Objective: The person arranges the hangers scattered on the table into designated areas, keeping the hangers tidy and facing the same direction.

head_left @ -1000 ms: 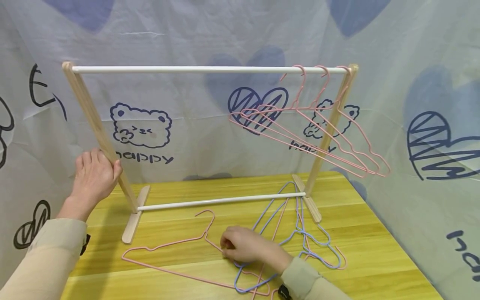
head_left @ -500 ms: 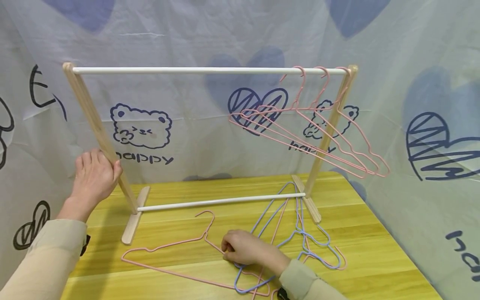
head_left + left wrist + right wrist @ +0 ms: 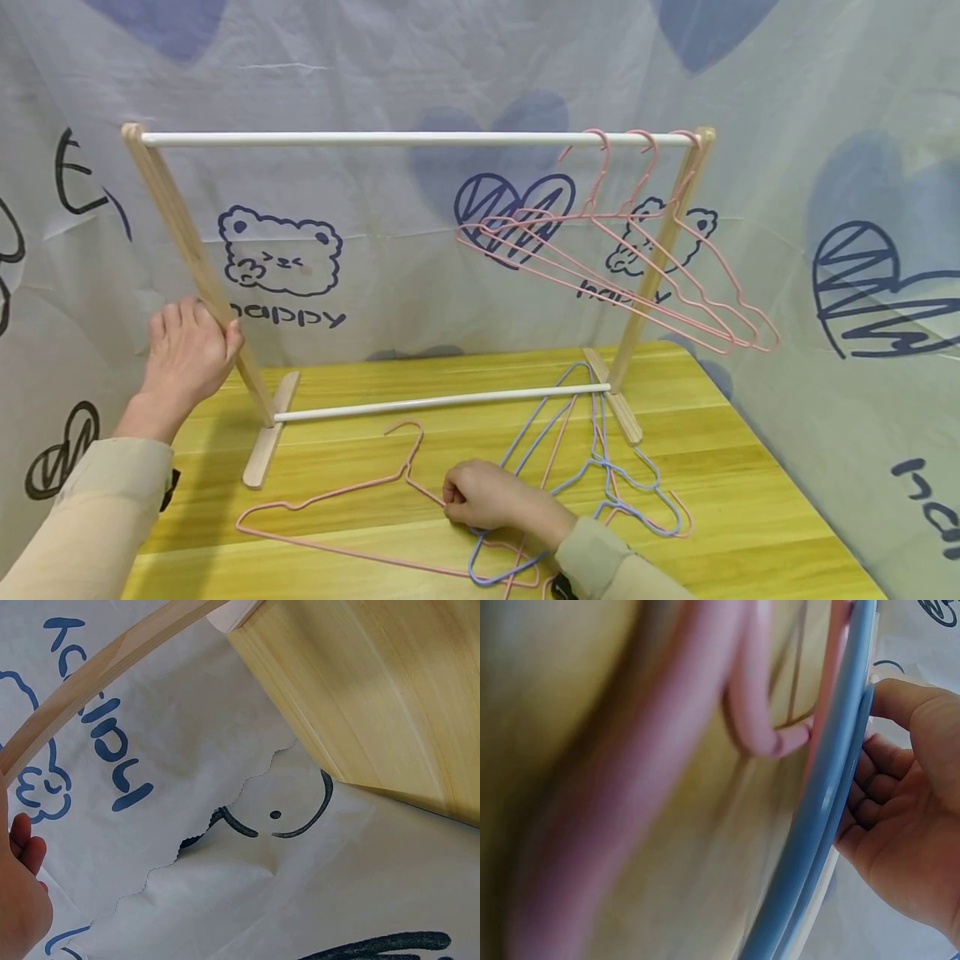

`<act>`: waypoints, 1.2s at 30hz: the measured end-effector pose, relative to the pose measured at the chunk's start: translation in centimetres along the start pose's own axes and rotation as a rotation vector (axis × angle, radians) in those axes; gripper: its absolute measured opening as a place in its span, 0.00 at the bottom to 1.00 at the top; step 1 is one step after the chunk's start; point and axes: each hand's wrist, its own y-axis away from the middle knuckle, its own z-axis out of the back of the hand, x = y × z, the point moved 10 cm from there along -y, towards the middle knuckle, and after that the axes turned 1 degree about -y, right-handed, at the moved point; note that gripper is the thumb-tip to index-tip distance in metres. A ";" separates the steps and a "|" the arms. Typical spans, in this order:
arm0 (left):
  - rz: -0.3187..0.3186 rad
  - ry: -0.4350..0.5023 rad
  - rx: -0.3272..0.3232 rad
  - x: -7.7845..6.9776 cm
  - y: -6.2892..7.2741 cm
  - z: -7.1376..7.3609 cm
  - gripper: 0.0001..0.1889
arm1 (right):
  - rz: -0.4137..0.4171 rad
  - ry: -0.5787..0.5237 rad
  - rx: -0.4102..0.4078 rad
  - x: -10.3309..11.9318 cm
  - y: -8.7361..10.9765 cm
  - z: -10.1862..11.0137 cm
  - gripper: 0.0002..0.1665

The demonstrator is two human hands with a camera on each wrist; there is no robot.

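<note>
My left hand (image 3: 187, 346) grips the left wooden post (image 3: 183, 229) of a small clothes rack about midway up, thumb on the near side. In the left wrist view, the post (image 3: 112, 664) runs down to that hand, which shows only at the edge. Low over the table, my right hand (image 3: 498, 500) pinches the right shoulder of a pink hanger (image 3: 348, 483), whose hook points toward the rack. Blue hangers (image 3: 592, 462) and other pink ones lie tangled beside and under that hand. In the right wrist view, a blue hanger (image 3: 825, 802) passes in front of the curled fingers (image 3: 881, 761).
Several pink hangers (image 3: 600, 218) hang from the right end of the rack's white top rod (image 3: 360, 139). A lower white rod (image 3: 442, 402) joins the wooden feet (image 3: 262, 454) on the yellow wood-grain table (image 3: 360, 517). Printed cloth (image 3: 390, 275) hangs behind and at the sides.
The pink hanger in my right hand has shifted slightly left on the table. My right hand has lowered a little, and my left hand stays on the post.
</note>
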 end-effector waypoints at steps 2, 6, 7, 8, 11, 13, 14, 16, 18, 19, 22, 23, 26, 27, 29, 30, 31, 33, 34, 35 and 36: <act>0.001 0.000 0.000 0.0 0.0 0.0 0.20 | 0.007 -0.008 -0.005 0.0 0.0 0.0 0.04; -0.004 0.000 -0.007 0.0 0.1 0.1 0.20 | 0.022 -0.011 -0.003 0.1 -0.1 0.0 0.03; -0.005 0.000 -0.008 -0.1 0.0 0.1 0.20 | 0.025 -0.007 -0.001 0.1 -0.1 0.0 0.03; -0.004 -0.001 -0.008 -0.1 0.0 0.1 0.20 | 0.028 -0.005 0.001 0.2 -0.1 0.0 0.03; -0.003 -0.003 -0.003 -0.1 0.0 0.1 0.20 | 0.036 0.006 0.005 0.3 -0.2 -0.1 0.04; -0.001 -0.002 -0.001 -0.1 0.0 0.1 0.20 | 0.041 0.016 0.010 0.3 -0.2 -0.2 0.04; 0.000 -0.002 0.000 -0.1 0.0 0.0 0.20 | 0.043 0.021 0.012 0.4 -0.2 -0.2 0.04; 0.002 0.000 0.002 -0.1 0.0 0.0 0.20 | 0.050 0.032 0.019 0.5 -0.2 -0.2 0.04; 0.002 0.004 0.004 -0.1 0.0 0.0 0.20 | 0.056 0.028 0.025 0.5 -0.1 -0.3 0.04; 0.004 0.006 0.005 -0.1 0.0 0.0 0.20 | 0.062 0.020 0.028 0.6 -0.1 -0.4 0.05; 0.003 0.007 0.005 -0.1 0.0 0.0 0.20 | 0.094 0.004 0.018 1.0 0.0 -0.3 0.07; 0.002 0.006 0.003 -0.1 0.0 0.0 0.20 | 0.105 -0.005 0.014 1.1 0.0 -0.2 0.07; -0.002 0.002 -0.003 -0.1 0.0 0.0 0.20 | 0.139 -0.015 0.000 1.6 0.0 -0.1 0.08; -0.003 0.001 -0.004 -0.1 0.0 0.1 0.20 | 0.147 -0.021 0.001 1.7 0.0 0.0 0.08; -0.004 0.000 -0.004 -0.1 0.0 0.1 0.20 | 0.152 -0.039 0.009 1.9 0.1 0.0 0.08; -0.004 0.001 -0.004 -0.1 0.0 0.1 0.20 | 0.157 -0.041 0.011 2.1 0.2 0.0 0.08; -0.002 0.002 -0.002 -0.1 0.0 0.1 0.20 | 0.163 -0.041 0.012 2.2 0.2 0.0 0.08; 0.001 0.002 0.001 -0.1 0.0 0.0 0.20 | 0.174 -0.049 0.013 2.4 0.2 0.0 0.08; 0.003 0.003 0.003 0.0 0.0 0.0 0.21 | 0.179 -0.049 0.009 2.5 0.2 0.0 0.09; 0.005 0.003 0.005 0.0 0.0 0.0 0.21 | 0.184 -0.049 0.004 2.6 0.2 0.1 0.09; 0.006 0.002 0.007 0.0 0.0 0.0 0.21 | 0.187 -0.062 0.004 2.7 0.2 0.1 0.09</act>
